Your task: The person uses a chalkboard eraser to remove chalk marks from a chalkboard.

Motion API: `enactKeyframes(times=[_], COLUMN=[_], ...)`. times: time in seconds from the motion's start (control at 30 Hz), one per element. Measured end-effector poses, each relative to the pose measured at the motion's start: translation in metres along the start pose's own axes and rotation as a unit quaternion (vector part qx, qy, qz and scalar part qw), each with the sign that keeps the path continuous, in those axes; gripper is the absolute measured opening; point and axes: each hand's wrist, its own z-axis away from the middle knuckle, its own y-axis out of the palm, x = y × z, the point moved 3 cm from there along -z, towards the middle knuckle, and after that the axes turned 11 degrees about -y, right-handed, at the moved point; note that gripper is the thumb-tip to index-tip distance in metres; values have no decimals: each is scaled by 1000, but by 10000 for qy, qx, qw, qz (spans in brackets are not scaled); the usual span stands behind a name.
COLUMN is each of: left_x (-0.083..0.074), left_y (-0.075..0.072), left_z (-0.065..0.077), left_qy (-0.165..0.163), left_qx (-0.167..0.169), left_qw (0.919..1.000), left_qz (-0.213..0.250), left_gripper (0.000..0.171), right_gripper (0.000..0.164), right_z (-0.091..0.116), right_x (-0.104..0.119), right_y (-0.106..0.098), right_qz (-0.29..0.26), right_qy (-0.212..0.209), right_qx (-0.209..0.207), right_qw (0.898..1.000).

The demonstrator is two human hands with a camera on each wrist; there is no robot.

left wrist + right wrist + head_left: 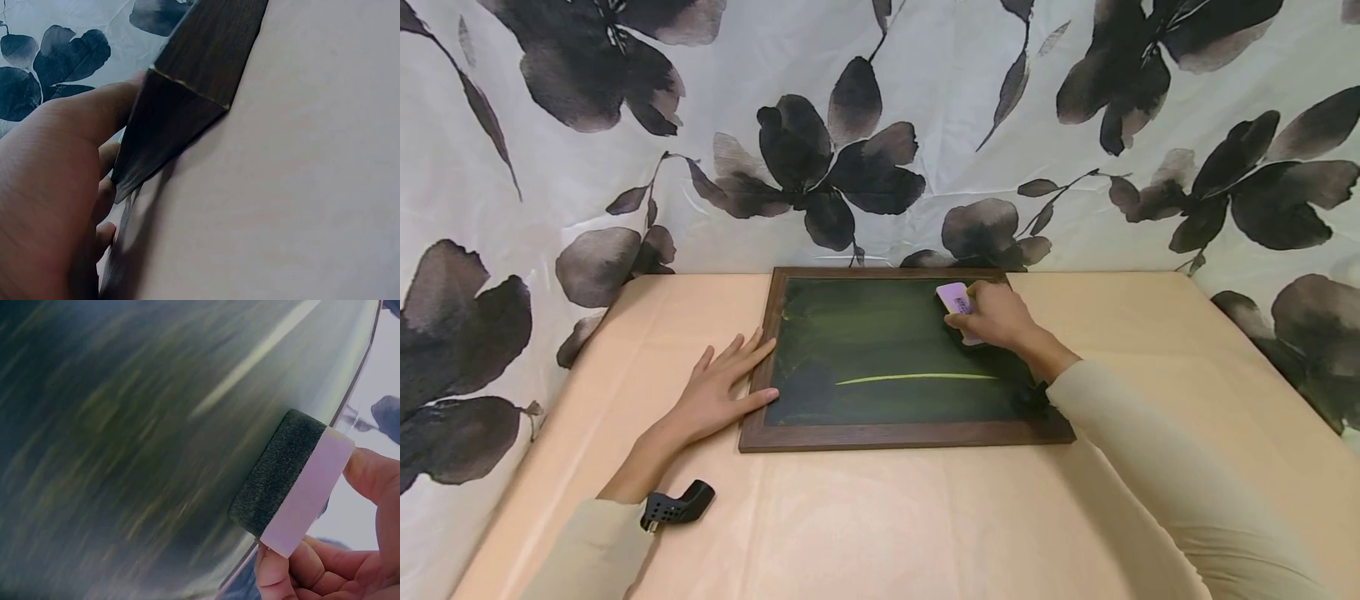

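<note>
Evidently, wiping is the step in hand. The eraser (pixel 955 302), lilac-backed with a dark pad, is over the far right part of the chalkboard (pixel 865 333). The right hand (pixel 1000 318) grips it between thumb and fingers. Pad side is turned toward the board; full contact cannot be confirmed. The left hand (pixel 718 396) lies with fingers extended and spread on the left side of the brown frame (pixel 895 435), gripping nothing in the head view.

Finding: one yellow-green chalk line (pixel 917 377) is uncleared, running across the board on the near side of the eraser. Faint smears are noted elsewhere on the writing face.

Recommendations, in this inspector's judgement: keep the pad flat, press evenly, and draw it along the full line in overlapping strokes. Tilting the block would likely leave streaks. The left hand should bear steadily on the frame, since a sideways push could make the board slide; its fingers are best kept off the chalk.

Premises: the surface (pixel 850 521) is pale peach and smooth-looking, with faint creases. Behind it hangs a whitish sheet (pixel 955 108) printed with large dark flowers and leaves, lightly wrinkled.
</note>
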Motion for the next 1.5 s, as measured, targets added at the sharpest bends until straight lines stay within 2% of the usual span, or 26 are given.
enactKeyframes(times=[0.27, 0.57, 0.8, 1.03, 1.2, 1.5], left_x=[-1, 1, 0, 2, 2, 1], left_y=[1, 1, 3, 3, 7, 2], left_z=[-4, -1, -2, -1, 0, 3], left_qy=[24, -43, -9, -43, 4, -13], left_qx=[-56, -4, -33, -99, -115, -119], left_qw=[10000, 10000, 10000, 9999, 9999, 9999], left_qz=[-5, -1, -39, -45, -25, -124], left_gripper=[76, 76, 75, 75, 75, 76], right_gripper=[48, 53, 53, 60, 62, 61], right_z=[-20, -47, -59, -64, -58, -53], right_x=[38, 99, 146, 177, 183, 169], right_y=[12, 40, 57, 66, 67, 62], right_qz=[96, 71, 117, 179, 390, 25], right_qy=[-38, 101, -285, -715, -852, -384], right_qx=[54, 69, 196, 380, 566, 347], right_qw=[9999, 9999, 9993, 9966, 9940, 9987])
